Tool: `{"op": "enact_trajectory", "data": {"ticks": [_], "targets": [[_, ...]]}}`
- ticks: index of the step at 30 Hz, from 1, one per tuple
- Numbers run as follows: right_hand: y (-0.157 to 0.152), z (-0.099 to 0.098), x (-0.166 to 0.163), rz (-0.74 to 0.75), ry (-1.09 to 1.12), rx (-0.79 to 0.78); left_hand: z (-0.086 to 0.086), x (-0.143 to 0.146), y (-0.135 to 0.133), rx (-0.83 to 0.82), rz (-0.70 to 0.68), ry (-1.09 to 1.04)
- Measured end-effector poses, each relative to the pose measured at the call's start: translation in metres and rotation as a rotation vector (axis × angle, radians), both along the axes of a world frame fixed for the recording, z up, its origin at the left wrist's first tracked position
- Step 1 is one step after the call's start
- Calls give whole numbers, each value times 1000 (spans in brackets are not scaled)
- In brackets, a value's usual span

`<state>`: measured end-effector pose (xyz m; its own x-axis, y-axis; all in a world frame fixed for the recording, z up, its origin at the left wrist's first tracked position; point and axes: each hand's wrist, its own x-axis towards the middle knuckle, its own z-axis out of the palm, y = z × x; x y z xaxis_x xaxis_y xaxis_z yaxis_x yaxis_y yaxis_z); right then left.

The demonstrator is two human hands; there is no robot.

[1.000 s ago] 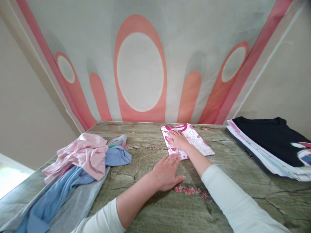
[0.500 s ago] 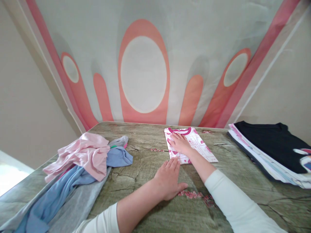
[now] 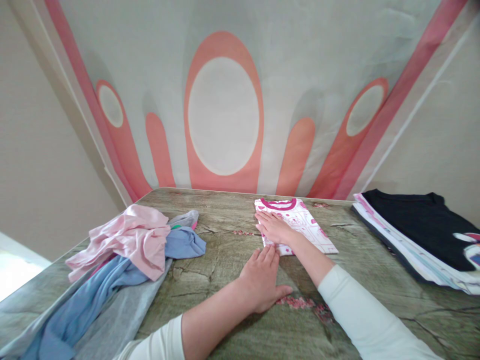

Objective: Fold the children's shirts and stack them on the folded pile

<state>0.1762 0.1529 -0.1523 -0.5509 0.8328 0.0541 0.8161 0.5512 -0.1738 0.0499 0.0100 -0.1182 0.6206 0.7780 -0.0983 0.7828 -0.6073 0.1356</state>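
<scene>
White-and-pink printed shirt (image 3: 307,225): folded flat near the far edge of the worktop (image 3: 217,220), collar away from the wearer. Right hand (image 3: 275,230) lies palm-down over its left part, fingers extended, nothing pinched; probably flat so the load spreads and the layers stay down. Left hand (image 3: 260,277): fingers straight and close together, thumb out to the side, tips at the near hem, likely to steady that edge. Can't tell from this angle whether those tips press or just rest. Loose pile at left, pink garment (image 3: 127,235) over blue garment (image 3: 93,295) and grey garment (image 3: 120,305), well apart from the neat stack at right, black shirt (image 3: 416,225) on top; spacing presumably keeps crumpled and folded separate.
</scene>
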Motion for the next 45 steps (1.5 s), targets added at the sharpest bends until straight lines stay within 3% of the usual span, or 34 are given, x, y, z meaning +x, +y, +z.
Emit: {"op": "enact_trajectory", "data": {"ticks": [12, 16, 23, 27, 34, 37, 40, 43, 45], "targets": [[3, 1, 7, -94, 86, -6, 12, -1, 0, -31, -1, 22], [5, 1, 39, -135, 37, -38, 16, -3, 1, -42, -1, 37], [18, -14, 108, -360, -25, -67, 15, -3, 2, -15, 0, 49], [21, -20, 127, -472, -36, -62, 17, -2, 2, 27, -8, 62], [-9, -24, 110, -591, -9, 3, 19, 5, 8, 179, 85, 5], [-28, -22, 92, -652, -13, 52, 9, 5, 9, 206, -11, -97], [-42, -17, 76, -535, -5, 74, -1, 3, 10, 149, -155, -134], [-48, -10, 69, -311, 31, 50, -5, 1, 11, 104, -191, -124], [-46, -8, 71, -261, 41, 24, -4, 1, 12, 90, -195, -122]]}}
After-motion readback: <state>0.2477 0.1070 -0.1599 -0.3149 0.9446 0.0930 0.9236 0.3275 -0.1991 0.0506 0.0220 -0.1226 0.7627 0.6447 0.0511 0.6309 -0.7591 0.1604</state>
